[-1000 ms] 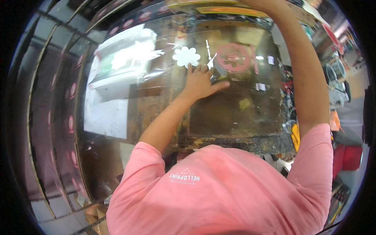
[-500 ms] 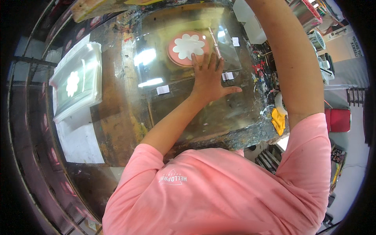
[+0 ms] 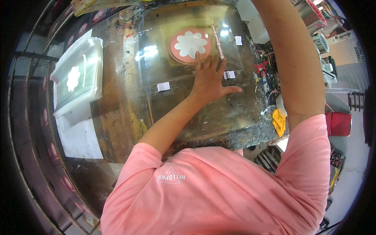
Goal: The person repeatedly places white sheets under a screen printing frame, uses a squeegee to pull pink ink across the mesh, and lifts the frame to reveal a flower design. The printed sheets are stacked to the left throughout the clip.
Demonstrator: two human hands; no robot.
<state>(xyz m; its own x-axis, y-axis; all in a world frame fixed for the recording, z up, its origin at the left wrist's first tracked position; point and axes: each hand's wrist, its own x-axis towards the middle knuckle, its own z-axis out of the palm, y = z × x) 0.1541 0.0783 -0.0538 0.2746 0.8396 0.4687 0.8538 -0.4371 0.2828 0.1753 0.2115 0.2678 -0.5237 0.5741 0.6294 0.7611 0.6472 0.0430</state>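
My left hand (image 3: 211,78) lies palm down with fingers spread, its fingertips on a clear plastic sheet (image 3: 156,66) and at the lower edge of a pink disc (image 3: 176,53). A white flower shape (image 3: 191,44) sits on that disc. To the right of the flower runs a thin pink-and-white strip (image 3: 218,41), its lower end near my fingertips. My right arm (image 3: 295,58) reaches up past the top edge of the picture, so the right hand is out of sight. Small white folded tabs (image 3: 163,86) stick to the work surface around the sheet.
On the left lies a stack of clear sheets (image 3: 92,70) with a white flower print, over white paper (image 3: 78,137). A paint-stained wooden table (image 3: 117,117) carries a yellow cloth (image 3: 279,122) at right. A wooden frame edge (image 3: 94,6) shows at top left; a metal rack (image 3: 29,129) stands left.
The view has shifted slightly. Glare on the clear sheet is smaller and has changed place. My left hand stays spread in nearly the same spot, and the right arm still reaches upward.
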